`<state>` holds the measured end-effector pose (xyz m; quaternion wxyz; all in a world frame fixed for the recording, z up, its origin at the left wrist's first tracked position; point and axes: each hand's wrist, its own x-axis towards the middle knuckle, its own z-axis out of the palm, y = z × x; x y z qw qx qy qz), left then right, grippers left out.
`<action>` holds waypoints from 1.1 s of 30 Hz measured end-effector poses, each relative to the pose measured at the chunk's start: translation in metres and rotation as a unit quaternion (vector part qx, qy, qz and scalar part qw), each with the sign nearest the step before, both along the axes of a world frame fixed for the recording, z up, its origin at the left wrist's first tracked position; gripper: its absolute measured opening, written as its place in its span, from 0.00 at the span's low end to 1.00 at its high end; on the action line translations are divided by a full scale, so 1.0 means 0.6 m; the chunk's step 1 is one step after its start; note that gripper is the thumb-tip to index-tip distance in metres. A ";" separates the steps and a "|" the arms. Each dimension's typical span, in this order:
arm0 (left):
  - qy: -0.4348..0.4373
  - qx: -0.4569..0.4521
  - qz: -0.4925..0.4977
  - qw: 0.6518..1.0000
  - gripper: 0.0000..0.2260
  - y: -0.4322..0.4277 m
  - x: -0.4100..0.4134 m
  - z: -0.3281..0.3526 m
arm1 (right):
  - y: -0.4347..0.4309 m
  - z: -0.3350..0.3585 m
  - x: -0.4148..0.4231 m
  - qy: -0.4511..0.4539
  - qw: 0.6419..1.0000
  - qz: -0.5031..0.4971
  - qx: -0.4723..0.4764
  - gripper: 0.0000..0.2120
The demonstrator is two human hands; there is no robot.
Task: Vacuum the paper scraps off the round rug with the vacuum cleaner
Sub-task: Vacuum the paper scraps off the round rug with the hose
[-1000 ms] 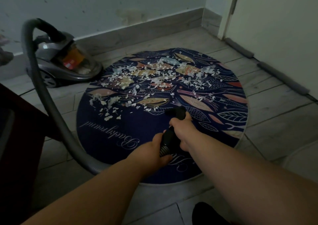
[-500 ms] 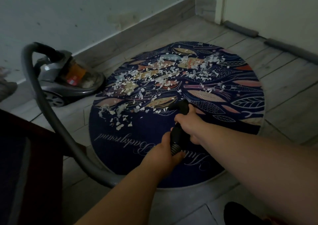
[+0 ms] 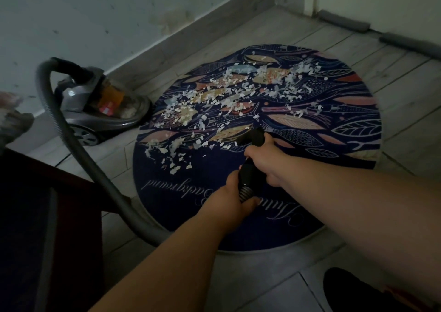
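Note:
A round dark blue rug [image 3: 346,125] with fish and leaf patterns lies on the grey floor. White paper scraps [image 3: 214,96] are strewn across its far and left parts. My right hand [image 3: 267,161] grips the black vacuum nozzle [image 3: 253,137], whose tip rests on the rug just right of the nearest scraps. My left hand [image 3: 231,197] holds the ribbed hose end right behind it. The grey hose [image 3: 78,144] loops left and up to the grey canister vacuum cleaner [image 3: 100,111], which stands on the floor left of the rug.
A wall with a grey skirting board [image 3: 191,39] runs behind the vacuum. A pale door [image 3: 381,1] with grey draught strips [image 3: 343,20] is at the far right. Dark furniture [image 3: 35,216] fills the left foreground. A dark foot [image 3: 353,288] shows at bottom right.
The view has swung left and down, so the rug sits further right. The nozzle has edged forward toward the scraps. Both hands keep their grip.

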<state>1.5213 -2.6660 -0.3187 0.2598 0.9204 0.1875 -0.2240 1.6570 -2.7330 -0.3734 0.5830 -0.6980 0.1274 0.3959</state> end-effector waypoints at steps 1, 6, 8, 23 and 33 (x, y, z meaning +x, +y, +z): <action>-0.001 0.003 -0.001 1.000 0.33 0.000 -0.001 0.001 | 0.000 0.001 -0.001 0.002 1.000 0.001 0.000 0.45; 0.000 0.020 -0.001 1.000 0.33 0.000 -0.007 0.003 | -0.001 0.002 -0.006 0.010 1.000 0.009 0.015 0.44; 0.004 0.030 -0.002 1.000 0.33 0.001 -0.007 0.006 | 0.001 -0.002 -0.005 0.014 1.000 0.007 0.022 0.44; 0.017 0.051 -0.005 0.999 0.33 0.008 -0.013 0.017 | 0.013 0.007 -0.016 0.043 0.998 0.028 0.036 0.44; -0.001 0.021 -0.065 0.998 0.34 -0.040 0.050 0.000 | -0.055 0.006 0.026 0.030 0.997 -0.068 0.017 0.42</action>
